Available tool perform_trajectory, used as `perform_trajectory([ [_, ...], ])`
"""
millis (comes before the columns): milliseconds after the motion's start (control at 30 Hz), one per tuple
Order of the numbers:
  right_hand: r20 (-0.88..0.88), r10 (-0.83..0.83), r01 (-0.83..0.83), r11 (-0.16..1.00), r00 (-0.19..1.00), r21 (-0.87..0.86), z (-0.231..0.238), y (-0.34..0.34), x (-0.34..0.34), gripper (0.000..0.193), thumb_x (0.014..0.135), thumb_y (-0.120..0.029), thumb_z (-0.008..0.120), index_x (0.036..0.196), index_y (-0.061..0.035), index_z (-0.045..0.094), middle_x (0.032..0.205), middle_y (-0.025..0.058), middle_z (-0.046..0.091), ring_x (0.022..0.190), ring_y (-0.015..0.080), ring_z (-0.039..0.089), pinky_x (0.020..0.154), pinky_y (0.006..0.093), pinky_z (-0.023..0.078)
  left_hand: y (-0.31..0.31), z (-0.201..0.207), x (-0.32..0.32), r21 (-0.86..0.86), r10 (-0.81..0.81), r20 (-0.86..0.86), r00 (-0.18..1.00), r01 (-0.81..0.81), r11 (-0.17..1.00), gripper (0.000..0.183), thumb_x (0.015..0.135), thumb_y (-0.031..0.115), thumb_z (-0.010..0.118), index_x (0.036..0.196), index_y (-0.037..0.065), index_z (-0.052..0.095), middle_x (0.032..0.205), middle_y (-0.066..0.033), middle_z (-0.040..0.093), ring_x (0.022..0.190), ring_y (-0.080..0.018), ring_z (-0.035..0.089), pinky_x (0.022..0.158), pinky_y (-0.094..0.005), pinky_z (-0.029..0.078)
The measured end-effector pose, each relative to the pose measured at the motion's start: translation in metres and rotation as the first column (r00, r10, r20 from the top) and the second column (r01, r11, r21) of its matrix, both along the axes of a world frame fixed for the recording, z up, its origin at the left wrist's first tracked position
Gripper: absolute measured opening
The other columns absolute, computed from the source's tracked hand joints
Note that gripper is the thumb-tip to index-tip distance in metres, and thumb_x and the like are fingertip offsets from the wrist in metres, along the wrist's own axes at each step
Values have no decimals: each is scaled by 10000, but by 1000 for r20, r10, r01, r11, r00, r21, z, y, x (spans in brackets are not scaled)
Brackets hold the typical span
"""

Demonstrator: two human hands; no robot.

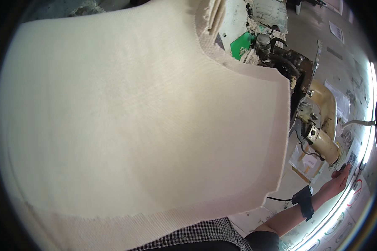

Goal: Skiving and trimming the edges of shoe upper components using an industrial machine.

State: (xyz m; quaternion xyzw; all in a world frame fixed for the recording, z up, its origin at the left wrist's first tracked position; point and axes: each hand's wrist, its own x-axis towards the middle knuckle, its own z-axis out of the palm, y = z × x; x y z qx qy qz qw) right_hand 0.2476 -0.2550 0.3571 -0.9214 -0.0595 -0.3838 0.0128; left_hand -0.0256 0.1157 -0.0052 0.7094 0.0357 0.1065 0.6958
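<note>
One broad cream knitted panel [125, 117] fills the view from the far left to just right of the middle, with a paler ribbed band along its lower edge; the left hand is out of sight, so I cannot tell what its grip is doing. Below the panel's middle shows black-and-white checked cloth [201, 234]. Above, right of centre, folded layers [213, 19] of knit stand beside a lint-strewn machine with a green patch [241, 45] and a round metal knob [263, 39]. Further right, a dark metal bracket [295, 62] rises just beyond the panel's edge. Next comes a clear flat pouch [295, 161], seemingly with tan strips and a pale label inside, beneath a cream-painted curved arm [329, 104]. Farthest right, the right hand [337, 183] reaches up to that arm's lower end, fingers close together; whether they clasp anything is too small to tell. A dark cuff [305, 203] wraps the forearm.
</note>
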Motion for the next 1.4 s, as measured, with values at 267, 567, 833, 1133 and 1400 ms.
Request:
perform_trajectory([
  [267,-40,76,-74,997,996,36,-3,-8,6,341,948,-353,624,766,-65,626,654,-48,419,627,55,345,586,231,259,-10,13,-4,319,236,-59,970,-206,925,179,729,165,664,766,19,567,784,-113,599,728,-239,526,730,-316,414],
  [567,-148,305,-234,899,941,370,-22,-30,-6,333,989,-332,573,908,-22,664,665,-46,452,623,43,384,573,204,310,-16,-4,11,127,335,13,942,-334,934,318,807,71,667,599,35,429,537,3,422,516,-73,360,477,-260,282],
  [833,-118,540,-430,767,833,476,-44,-49,-63,160,968,-121,592,906,22,630,762,-36,548,666,23,446,590,186,345,-29,3,22,159,304,-6,953,-299,941,286,809,45,693,616,2,486,532,14,441,535,-38,357,470,-249,287],
  [1133,-168,699,-644,709,695,288,-59,-37,-98,106,792,-42,741,741,-10,654,629,48,576,503,109,536,474,239,423,-29,89,25,307,-47,-250,967,125,943,212,901,128,629,750,-19,647,566,-12,559,519,-41,470,485,-241,381],
  [1400,-230,794,-729,608,563,314,-107,-43,-113,158,758,-72,769,717,-46,618,593,62,526,475,213,520,438,315,392,-77,176,17,238,-326,-206,923,370,898,200,968,81,490,1128,47,605,739,-66,635,610,-125,599,595,-254,488],
])
